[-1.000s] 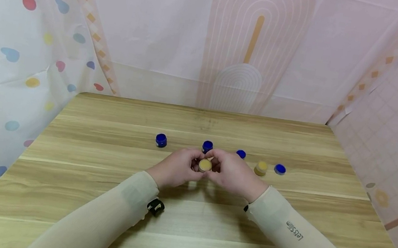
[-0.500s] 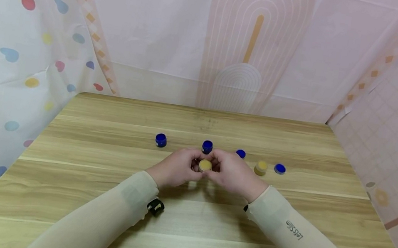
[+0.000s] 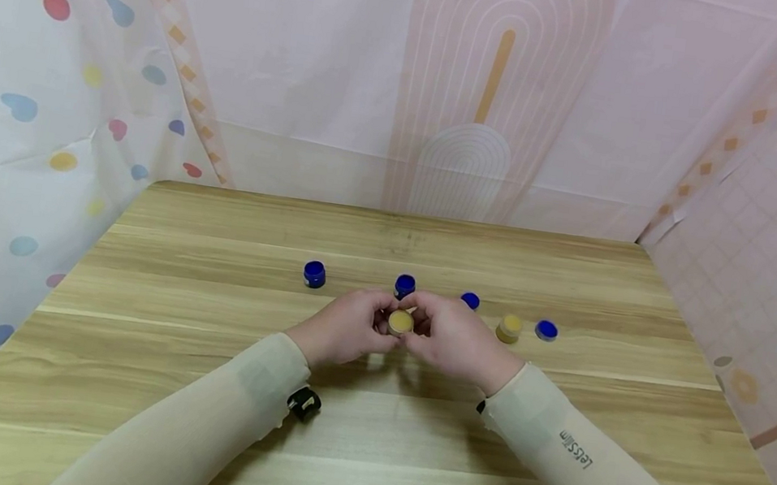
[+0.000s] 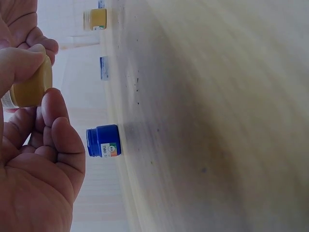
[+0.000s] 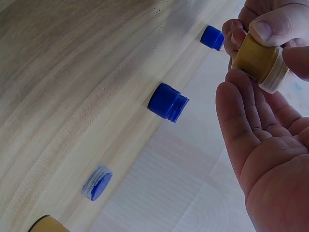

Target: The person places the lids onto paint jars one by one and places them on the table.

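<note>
Just above the table, both hands meet around a small yellow paint jar point(image 5: 255, 57) with a clear ridged lid point(image 5: 274, 75). My left hand point(image 3: 348, 326) grips the jar's body, its thumb pressed along the side. From the other side, my right hand point(image 3: 458, 340) holds the lid between thumb and fingers. In the head view the lid faces up, and the yellow shows through it. Right behind the hands stands a lidless blue paint jar point(image 3: 405, 285), partly covered by the fingers.
Another lidless blue jar point(image 3: 314, 274) stands to the left on the wooden table point(image 3: 359, 468). To the right lie a blue-stained lid point(image 3: 470, 301) and a second one point(image 3: 546, 330), with another yellow jar point(image 3: 509, 330) between them. Patterned cloth point(image 3: 309, 60) hangs behind the table.
</note>
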